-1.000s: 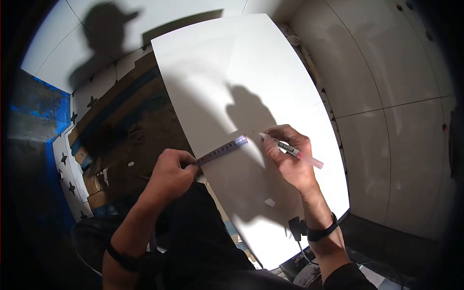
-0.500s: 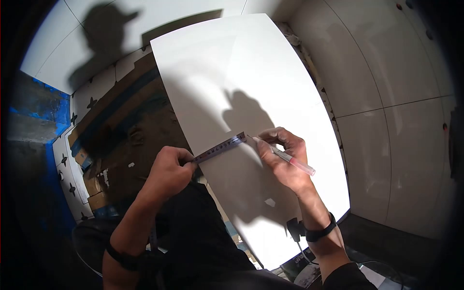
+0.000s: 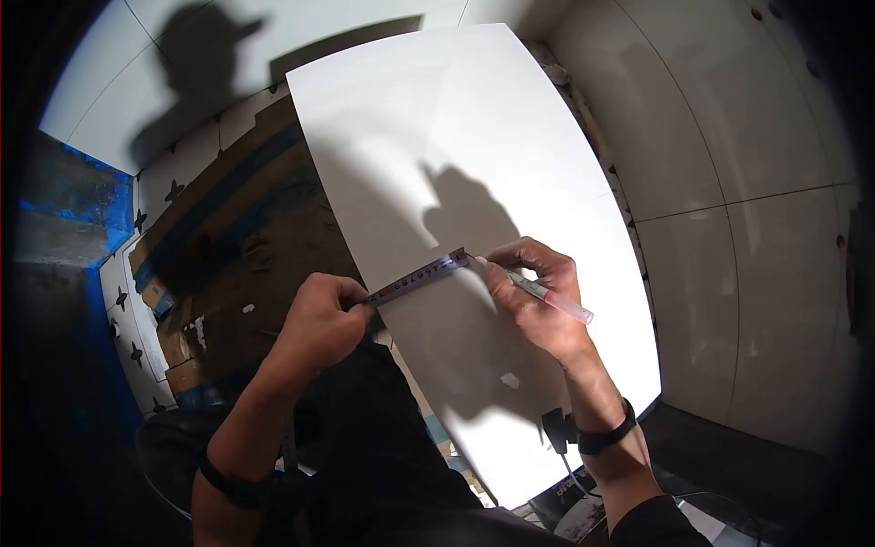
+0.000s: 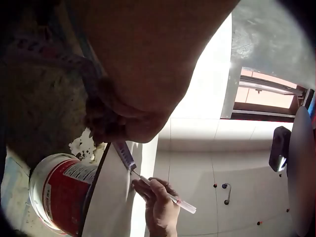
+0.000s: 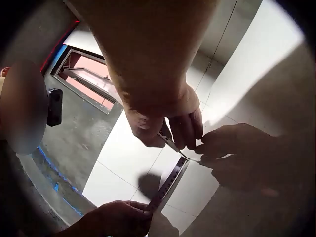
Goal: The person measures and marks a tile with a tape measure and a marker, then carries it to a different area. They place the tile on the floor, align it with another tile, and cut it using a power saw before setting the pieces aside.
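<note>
A large white tile panel [image 3: 538, 137] lies in front of me in the head view. My left hand [image 3: 319, 319] pinches the numbered blade of a tape measure [image 3: 417, 281] by the panel's left edge. From there the blade runs across the panel, and the left wrist view shows more of it bending away behind the hand. My right hand [image 3: 542, 319] holds a slim pen [image 3: 567, 306] with a clear pinkish rear end. Its tip is right at the free end of the blade, as the right wrist view also shows.
Below the panel's edge stands a red and white bucket [image 4: 64, 195]. Brown cardboard [image 3: 264, 223] covers the floor at left. A tiled wall [image 3: 684, 283] rises at right, and tile spacers [image 3: 173, 191] stick up along the left floor joints.
My right hand has moved slightly left, bringing the pen tip to the blade's end. The blade has shifted slightly up in the view, and the left hand has barely moved.
</note>
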Available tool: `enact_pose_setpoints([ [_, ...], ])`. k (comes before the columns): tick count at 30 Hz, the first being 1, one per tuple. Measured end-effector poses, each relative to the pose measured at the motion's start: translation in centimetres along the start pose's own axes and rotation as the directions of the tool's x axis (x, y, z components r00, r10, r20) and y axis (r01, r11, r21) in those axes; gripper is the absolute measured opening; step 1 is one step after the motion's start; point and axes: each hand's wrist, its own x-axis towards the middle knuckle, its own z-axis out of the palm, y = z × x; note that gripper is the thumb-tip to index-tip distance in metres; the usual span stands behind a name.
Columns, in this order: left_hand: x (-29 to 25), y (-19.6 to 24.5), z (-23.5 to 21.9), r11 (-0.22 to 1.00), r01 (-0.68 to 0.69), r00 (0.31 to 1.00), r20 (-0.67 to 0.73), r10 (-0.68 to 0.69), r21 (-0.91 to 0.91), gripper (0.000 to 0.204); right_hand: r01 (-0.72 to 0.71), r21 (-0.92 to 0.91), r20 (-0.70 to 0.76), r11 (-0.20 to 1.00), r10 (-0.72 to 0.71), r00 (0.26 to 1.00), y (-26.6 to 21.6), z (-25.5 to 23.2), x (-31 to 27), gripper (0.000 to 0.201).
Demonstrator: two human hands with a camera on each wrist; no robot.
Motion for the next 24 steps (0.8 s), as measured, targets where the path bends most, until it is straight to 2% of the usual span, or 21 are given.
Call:
enact_pose_setpoints([
  [5,0.2,-0.3,0.2,1.000,0.002,1.000,0.008,-0.002,0.014,0.016,0.032,-0.051,0.005,0.998,-0.032,0.999,0.1,-0.1,-0.1,0.008],
  [7,0.5,-1.1,0.3,0.995,-0.097,0.995,-0.015,0.098,0.026,0.018,-0.059,-0.031,0.009,0.998,0.059,0.998,-0.2,-0.1,-0.1,0.009],
  [8,0.3,-1.1,0.1,0.995,-0.090,0.996,-0.020,0.090,0.031,0.018,0.004,-0.026,0.002,1.000,-0.004,1.000,0.2,-0.1,-0.1,0.010],
  [13,0.2,-0.3,0.1,0.997,-0.035,0.999,-0.022,0.036,0.062,0.018,-0.028,-0.019,0.007,0.999,0.028,1.000,0.0,0.0,-0.1,0.011],
  [15,0.1,-0.2,0.1,0.998,-0.035,0.999,-0.020,0.037,0.058,0.017,0.016,-0.051,-0.001,0.999,-0.017,1.000,0.3,0.0,0.0,0.011],
  [24,-0.1,0.4,0.0,0.999,0.032,0.999,-0.017,-0.031,0.035,0.015,0.027,-0.022,0.006,0.999,-0.027,1.000,-0.4,0.2,0.1,0.012],
])
